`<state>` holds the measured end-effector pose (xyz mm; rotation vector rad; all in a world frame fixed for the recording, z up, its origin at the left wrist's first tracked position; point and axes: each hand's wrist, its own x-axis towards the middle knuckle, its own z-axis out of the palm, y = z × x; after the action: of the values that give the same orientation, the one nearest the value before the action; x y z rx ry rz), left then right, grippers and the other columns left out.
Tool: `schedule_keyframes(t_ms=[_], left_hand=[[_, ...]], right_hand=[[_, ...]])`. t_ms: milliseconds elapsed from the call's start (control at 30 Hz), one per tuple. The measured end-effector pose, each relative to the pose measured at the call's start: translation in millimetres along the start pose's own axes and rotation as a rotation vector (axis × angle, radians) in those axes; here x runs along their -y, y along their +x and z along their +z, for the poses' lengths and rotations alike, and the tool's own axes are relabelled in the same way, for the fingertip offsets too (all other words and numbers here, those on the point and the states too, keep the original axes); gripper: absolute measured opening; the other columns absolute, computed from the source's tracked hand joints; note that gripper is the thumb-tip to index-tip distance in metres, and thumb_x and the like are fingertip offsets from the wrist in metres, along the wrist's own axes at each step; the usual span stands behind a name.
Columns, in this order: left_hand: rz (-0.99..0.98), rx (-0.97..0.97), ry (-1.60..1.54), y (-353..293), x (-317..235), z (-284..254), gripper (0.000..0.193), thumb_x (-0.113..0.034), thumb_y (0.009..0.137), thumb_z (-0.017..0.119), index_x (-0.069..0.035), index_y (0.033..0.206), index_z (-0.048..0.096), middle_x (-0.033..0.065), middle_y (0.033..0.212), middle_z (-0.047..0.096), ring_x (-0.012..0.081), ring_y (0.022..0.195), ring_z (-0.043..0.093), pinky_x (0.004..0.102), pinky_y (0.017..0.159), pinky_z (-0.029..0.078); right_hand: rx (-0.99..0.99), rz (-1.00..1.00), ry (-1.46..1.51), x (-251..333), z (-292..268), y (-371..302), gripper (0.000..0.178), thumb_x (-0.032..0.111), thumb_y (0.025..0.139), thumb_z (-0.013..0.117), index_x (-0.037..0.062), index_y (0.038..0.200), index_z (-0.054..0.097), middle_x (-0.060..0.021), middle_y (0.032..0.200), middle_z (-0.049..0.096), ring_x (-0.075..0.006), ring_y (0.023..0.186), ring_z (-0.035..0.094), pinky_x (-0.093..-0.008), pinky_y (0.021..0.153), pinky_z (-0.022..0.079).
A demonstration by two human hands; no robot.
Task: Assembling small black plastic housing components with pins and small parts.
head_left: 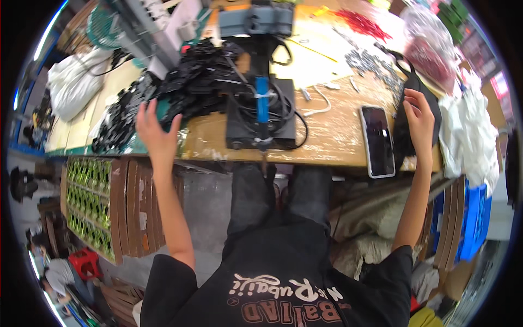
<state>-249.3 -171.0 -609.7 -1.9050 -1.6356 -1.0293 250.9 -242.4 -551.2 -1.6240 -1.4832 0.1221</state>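
Observation:
My left hand point(157, 131) hovers at the near edge of a pile of small black pieces point(196, 82), thumb and fingers spread, with nothing seen in it. Over a black bag point(402, 136) on the right is my right hand point(419, 120), its fingers loosely bent and the thumb apart; no held thing shows. A phone point(377, 141) with a dark screen and pale rim lies just left of that hand. Between my hands, at the table's front edge, sits a black box point(237, 131) with coiled black cable and a blue upright rod point(262, 101) in front of a stand.
The wooden table point(335, 141) also bears a short white cable point(321, 106), silver parts point(376, 65), red pieces point(362, 24) and a clear bag of dark red contents point(430, 60). White bags point(76, 82) flank it. Stacked trays point(90, 207) stand lower left, blue crates point(473, 223) lower right.

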Motion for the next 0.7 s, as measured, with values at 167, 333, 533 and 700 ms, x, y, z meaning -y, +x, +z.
schedule_keyframes(t_ms=[167, 333, 533, 700], left_hand=[[-0.058, 0.339, -0.191, -3, 8, 12, 0.049, -0.021, 0.072, 0.063, -0.007, 0.115, 0.046, 0.0099, 0.111, 0.051, 0.0280, 0.108, 0.043, 0.0424, 0.094, 0.029], [-0.156, 0.260, -0.357, -9, 20, 3, 0.034, -0.005, 0.070, 0.059, -0.006, 0.104, 0.053, 0.0109, 0.099, 0.054, 0.0285, 0.093, 0.051, 0.0346, 0.083, 0.039], [-0.245, 0.141, -0.490, -2, 7, -20, 0.030, 0.002, 0.069, 0.056, -0.003, 0.098, 0.055, 0.0108, 0.096, 0.054, 0.0277, 0.087, 0.054, 0.0313, 0.077, 0.042], [-0.276, 0.047, -0.462, -1, 3, -31, 0.033, 0.002, 0.068, 0.055, -0.004, 0.100, 0.054, 0.0103, 0.095, 0.053, 0.0261, 0.089, 0.053, 0.0301, 0.077, 0.042]], right_hand=[[0.209, -0.195, -0.460, -96, 42, 62, 0.048, -0.010, 0.067, 0.041, 0.0017, 0.114, 0.044, -0.0236, 0.115, 0.047, -0.0385, 0.100, 0.048, -0.0368, 0.088, 0.039], [0.329, -0.029, -0.796, -79, 78, 61, 0.033, -0.002, 0.071, 0.045, 0.0014, 0.103, 0.048, -0.0206, 0.100, 0.052, -0.0356, 0.093, 0.052, -0.0424, 0.077, 0.044], [0.233, -0.172, -0.959, -67, 77, 53, 0.011, 0.000, 0.072, 0.047, 0.0018, 0.083, 0.050, -0.0147, 0.083, 0.056, -0.0306, 0.082, 0.057, -0.0404, 0.067, 0.047], [0.284, -0.167, -1.004, -57, 73, 54, 0.013, 0.000, 0.071, 0.048, 0.0030, 0.083, 0.050, -0.0143, 0.084, 0.056, -0.0307, 0.080, 0.057, -0.0402, 0.065, 0.048]])
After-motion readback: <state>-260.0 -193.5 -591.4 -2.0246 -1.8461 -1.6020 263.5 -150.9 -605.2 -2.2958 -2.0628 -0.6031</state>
